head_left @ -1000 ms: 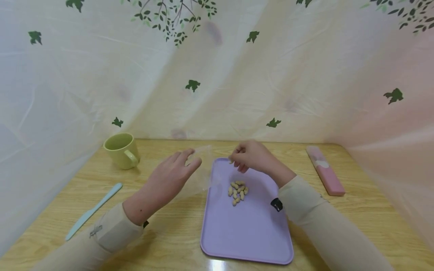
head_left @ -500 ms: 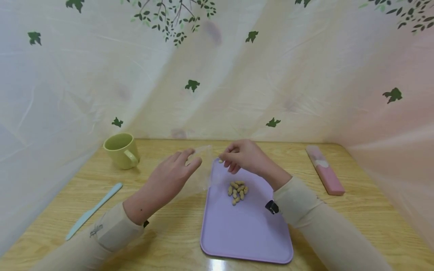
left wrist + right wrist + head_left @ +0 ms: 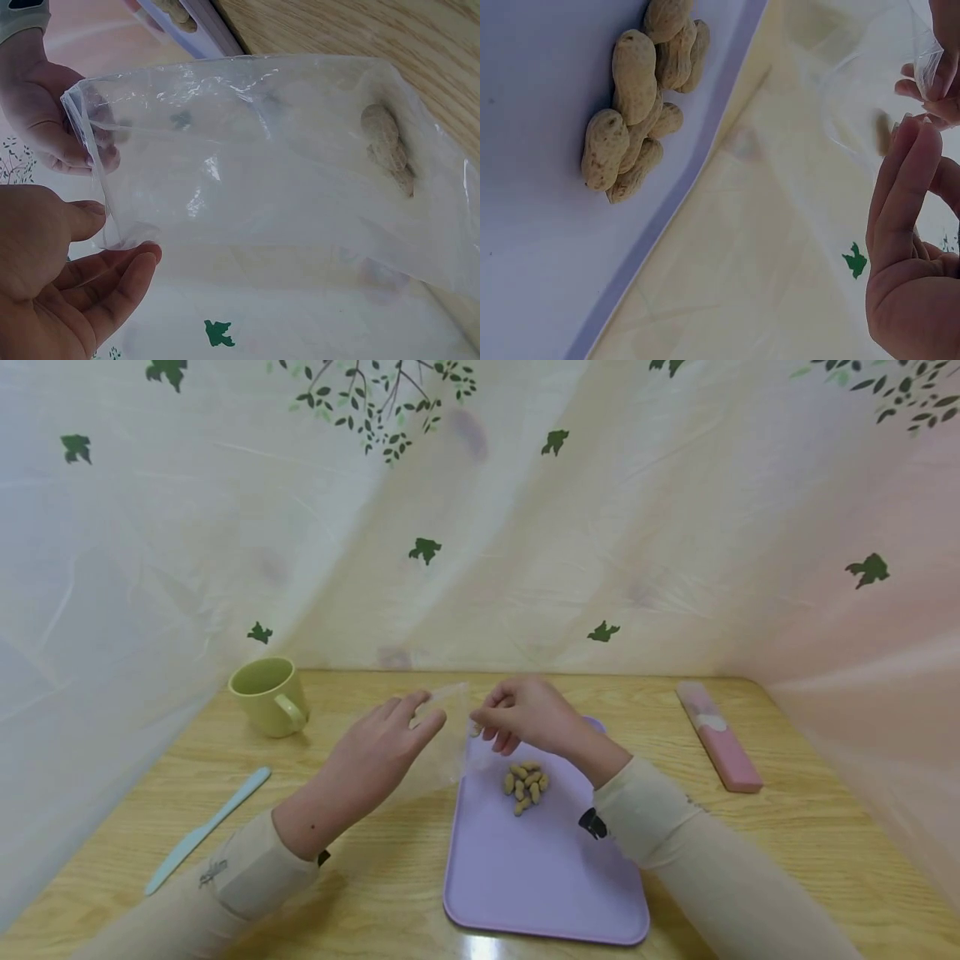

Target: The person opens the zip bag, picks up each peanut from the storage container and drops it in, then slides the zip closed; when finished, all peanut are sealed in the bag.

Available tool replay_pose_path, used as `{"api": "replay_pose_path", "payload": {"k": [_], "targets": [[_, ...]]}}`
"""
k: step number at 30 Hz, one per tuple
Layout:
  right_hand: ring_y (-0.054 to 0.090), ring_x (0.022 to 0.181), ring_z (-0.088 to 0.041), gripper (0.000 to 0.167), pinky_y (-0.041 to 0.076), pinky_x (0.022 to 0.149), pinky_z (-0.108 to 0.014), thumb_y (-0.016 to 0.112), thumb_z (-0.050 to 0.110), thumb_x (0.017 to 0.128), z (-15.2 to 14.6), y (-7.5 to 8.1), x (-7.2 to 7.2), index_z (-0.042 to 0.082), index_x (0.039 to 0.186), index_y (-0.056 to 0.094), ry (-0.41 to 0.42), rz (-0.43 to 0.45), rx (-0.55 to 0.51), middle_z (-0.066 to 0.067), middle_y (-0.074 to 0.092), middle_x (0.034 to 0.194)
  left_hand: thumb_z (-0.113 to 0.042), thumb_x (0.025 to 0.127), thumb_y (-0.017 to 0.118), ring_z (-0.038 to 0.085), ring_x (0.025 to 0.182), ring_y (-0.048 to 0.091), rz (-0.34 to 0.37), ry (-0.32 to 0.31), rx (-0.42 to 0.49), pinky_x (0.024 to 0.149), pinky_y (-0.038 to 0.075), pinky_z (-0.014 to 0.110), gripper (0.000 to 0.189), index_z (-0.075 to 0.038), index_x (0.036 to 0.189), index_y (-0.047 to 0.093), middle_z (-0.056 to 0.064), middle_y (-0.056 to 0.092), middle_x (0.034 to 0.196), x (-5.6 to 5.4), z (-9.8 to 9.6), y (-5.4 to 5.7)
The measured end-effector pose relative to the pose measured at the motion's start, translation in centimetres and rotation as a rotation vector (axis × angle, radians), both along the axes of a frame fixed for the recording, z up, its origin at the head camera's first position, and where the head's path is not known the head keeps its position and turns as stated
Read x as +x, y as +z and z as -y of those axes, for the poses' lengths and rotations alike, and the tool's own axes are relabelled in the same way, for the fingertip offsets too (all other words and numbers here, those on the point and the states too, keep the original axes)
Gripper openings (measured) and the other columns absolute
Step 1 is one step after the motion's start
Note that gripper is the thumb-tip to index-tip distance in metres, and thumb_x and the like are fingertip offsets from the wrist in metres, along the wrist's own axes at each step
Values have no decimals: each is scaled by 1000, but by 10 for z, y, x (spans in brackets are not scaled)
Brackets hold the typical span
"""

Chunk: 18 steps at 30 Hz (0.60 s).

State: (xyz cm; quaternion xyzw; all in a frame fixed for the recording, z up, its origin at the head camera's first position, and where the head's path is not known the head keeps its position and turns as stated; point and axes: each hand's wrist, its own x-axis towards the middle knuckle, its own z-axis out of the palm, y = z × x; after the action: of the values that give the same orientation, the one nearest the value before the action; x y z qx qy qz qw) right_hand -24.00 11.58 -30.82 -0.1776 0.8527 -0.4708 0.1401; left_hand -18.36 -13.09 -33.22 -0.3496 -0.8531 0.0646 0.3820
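Note:
My left hand [image 3: 363, 752] pinches the rim of a clear plastic bag [image 3: 217, 165] between thumb and fingers. One or more peanuts [image 3: 388, 142] lie in the bag's far end, seen through the film in the left wrist view. Close to the bag's mouth, my right hand [image 3: 528, 714] pinches a single peanut [image 3: 476, 730] at its fingertips. The left wrist view shows the right fingers at the bag's edge, partly behind the film. Several unshelled peanuts [image 3: 527, 783] are heaped on a purple tray [image 3: 540, 885] below the right hand.
A green mug [image 3: 270, 697] stands at the back left of the wooden table [image 3: 390, 877]. A pale blue knife [image 3: 206, 831] lies on the left. At the right is a long pink box [image 3: 720, 739]. A leaf-patterned curtain [image 3: 480, 527] hangs behind.
My right hand has moved left with the peanut, from above the tray's far part to the mouth of the bag. The left hand and the bag have stayed in place.

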Motion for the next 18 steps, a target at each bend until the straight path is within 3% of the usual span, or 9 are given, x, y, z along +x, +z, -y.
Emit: {"api": "replay_pose_path", "payload": {"k": [5,12,18], "targets": [[79,74,-33,21,68,75,-48,74,30,102,1,0,2,9,101,71,2,6,25,-8,80,88,8,90,77,34,92,74,29,10,-3,69,66,40,36,-9,117,62,21,72,123,1,0,1],[77,70,-24,26,68,78,-48,70,35,104,-6,1,1,9,107,72,-16,-2,30,-17,80,98,9,91,75,34,92,75,35,12,1,69,66,41,36,-9,119,62,21,71,123,1,0,1],[77,69,-23,29,68,76,-45,69,35,105,-22,-3,-7,7,107,73,-47,-9,71,-17,79,96,10,91,74,35,93,75,44,16,7,69,66,41,37,-9,120,62,22,71,124,1,1,0]]}}
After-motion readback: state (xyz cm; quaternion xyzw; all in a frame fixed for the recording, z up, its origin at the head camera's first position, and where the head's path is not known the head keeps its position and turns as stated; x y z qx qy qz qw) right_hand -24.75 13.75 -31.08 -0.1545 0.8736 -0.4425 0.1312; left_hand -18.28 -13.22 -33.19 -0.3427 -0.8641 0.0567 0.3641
